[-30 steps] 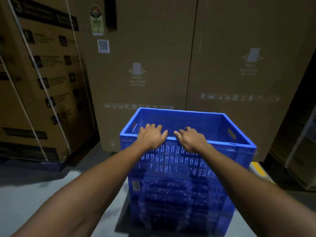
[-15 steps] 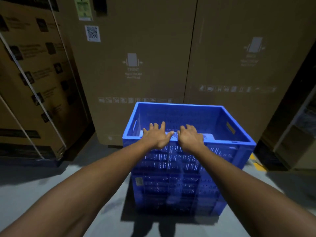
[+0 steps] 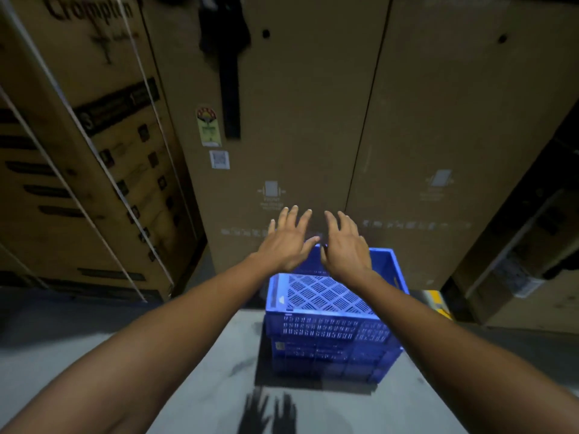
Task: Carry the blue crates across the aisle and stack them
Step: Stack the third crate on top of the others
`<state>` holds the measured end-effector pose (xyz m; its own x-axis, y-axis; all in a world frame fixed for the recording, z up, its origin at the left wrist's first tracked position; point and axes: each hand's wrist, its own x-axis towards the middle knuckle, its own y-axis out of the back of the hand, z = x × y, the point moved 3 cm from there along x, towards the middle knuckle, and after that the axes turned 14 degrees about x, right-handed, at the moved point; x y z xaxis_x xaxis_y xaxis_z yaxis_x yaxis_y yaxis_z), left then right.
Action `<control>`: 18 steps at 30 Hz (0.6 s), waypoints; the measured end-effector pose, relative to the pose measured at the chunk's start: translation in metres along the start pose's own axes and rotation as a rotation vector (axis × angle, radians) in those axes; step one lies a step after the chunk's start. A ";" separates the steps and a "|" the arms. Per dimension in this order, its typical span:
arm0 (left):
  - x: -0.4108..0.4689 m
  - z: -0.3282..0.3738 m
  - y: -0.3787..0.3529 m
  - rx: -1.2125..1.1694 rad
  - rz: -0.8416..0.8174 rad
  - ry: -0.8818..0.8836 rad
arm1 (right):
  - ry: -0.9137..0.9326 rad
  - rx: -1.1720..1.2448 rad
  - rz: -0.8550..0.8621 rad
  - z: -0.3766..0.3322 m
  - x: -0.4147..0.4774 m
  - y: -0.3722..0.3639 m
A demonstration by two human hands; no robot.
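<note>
Two hands, one blue crate stack, two plain tall cartons, one strapped carton.

Two arms and two hands of the person show. The left arm is bare from the lower edge of the frame up to the wrist, and the right arm is bare in the same way. Both forearms look smooth and lean, and they grow narrow toward the wrists. The left hand and the right hand are bare too. The fingers are long and slim, with short nails that catch a little light at the tips. Knuckles and tendons make faint ridges on the backs of the hands. Smaller details of the skin are too blurred to tell.
</note>
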<state>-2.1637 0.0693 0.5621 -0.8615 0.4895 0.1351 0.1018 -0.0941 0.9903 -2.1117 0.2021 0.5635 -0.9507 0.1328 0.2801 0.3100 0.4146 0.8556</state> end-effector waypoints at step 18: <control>-0.269 0.113 0.246 -0.159 0.375 0.160 | 0.264 0.668 0.311 -0.121 -0.212 0.239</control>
<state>-1.8508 0.0127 0.7734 -0.8470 0.2569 0.4654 0.3551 -0.3782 0.8549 -1.8359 0.1640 0.7617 -0.7626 0.1476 0.6298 0.4148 0.8587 0.3010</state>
